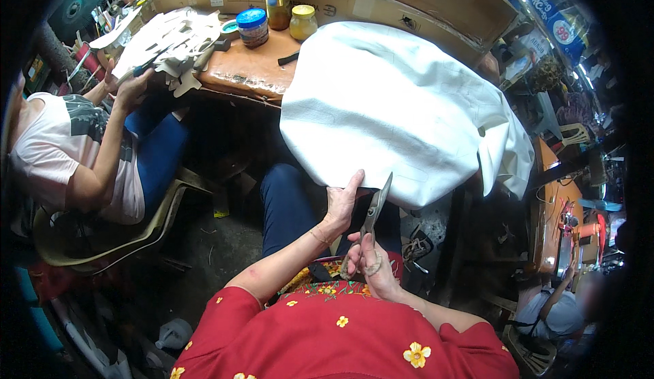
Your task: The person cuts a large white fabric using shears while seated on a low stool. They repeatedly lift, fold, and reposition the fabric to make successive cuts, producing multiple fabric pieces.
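Observation:
A large white sheet of leather-like material [381, 100] lies draped over the table, with faint lines on it and folds at its right end. My left hand [344, 198] grips its near edge; the thumb is on top and the fingers are hidden underneath. In my right hand [375, 266] is a pair of metal scissors [373, 212], with my fingers through the wrapped handle loops. Their blades point away from me, tips overlapping the sheet's near edge just right of my left hand. How far the blades are apart is hard to tell.
Left on the brown-topped table [238, 69] is a pile of white cut pieces [174, 38], where a co-worker [88, 147] sits working. A blue-lidded jar [253, 27] and two yellow-lidded jars [303, 22] stand behind. A cardboard panel [381, 11] borders the far side. Another person [555, 307] is at right.

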Available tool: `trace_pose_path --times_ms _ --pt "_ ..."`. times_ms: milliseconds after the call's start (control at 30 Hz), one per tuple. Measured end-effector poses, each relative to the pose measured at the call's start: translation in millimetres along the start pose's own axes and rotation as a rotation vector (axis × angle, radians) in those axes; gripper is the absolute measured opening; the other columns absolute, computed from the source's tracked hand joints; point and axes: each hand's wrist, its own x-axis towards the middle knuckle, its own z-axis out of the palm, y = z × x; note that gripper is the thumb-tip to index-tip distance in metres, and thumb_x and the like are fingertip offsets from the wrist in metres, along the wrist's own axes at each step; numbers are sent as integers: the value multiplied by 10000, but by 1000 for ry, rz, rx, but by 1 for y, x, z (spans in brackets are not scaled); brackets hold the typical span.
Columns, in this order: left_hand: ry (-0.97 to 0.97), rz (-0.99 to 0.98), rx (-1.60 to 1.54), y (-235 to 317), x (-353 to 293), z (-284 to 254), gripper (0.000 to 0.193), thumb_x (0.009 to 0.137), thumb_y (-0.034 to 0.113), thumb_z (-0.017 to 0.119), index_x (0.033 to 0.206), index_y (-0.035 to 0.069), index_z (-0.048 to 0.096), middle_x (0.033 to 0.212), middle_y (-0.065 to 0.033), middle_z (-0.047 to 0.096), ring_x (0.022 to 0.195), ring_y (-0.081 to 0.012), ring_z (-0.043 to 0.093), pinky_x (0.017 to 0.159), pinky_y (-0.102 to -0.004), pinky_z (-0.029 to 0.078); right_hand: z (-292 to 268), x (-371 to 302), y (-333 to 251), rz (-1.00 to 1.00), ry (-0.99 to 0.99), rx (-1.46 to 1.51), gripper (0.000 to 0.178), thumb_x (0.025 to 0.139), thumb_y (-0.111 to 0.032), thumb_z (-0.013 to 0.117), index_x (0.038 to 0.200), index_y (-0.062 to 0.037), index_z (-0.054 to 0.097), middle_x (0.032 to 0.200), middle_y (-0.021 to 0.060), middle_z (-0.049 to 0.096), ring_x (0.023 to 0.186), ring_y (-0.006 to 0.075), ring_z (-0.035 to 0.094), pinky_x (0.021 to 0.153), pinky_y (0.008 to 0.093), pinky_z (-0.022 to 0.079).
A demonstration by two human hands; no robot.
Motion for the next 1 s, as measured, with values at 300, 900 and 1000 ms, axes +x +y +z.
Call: trace_pose_path --times_ms 300,900,1000 --pt "-74 92 235 20 -8 6 286 806 155 746 1007 -16 638 936 -59 646 773 -123 611 658 -258 525 3 7 -7 6 10 21 721 900 -672 320 1212 -26 396 788 -11 459 681 85 523 664 251 434" --pt "-178 6 142 30 -9 -9 313 797 94 743 1061 -3 606 1001 -78 635 890 -159 629 711 -295 572 0 -17 -11 -52 40 -157 560 919 -565 449 1072 -27 464 659 -25 408 514 58 453 514 215 410" --pt "-204 -95 258 33 -8 -17 378 805 113 737 1129 18 566 1081 -74 604 955 -166 612 783 -315 561 -1 -13 -13 -49 23 -121 550 920 -559 454 1077 -32 455 659 -25 396 517 62 452 520 220 413"
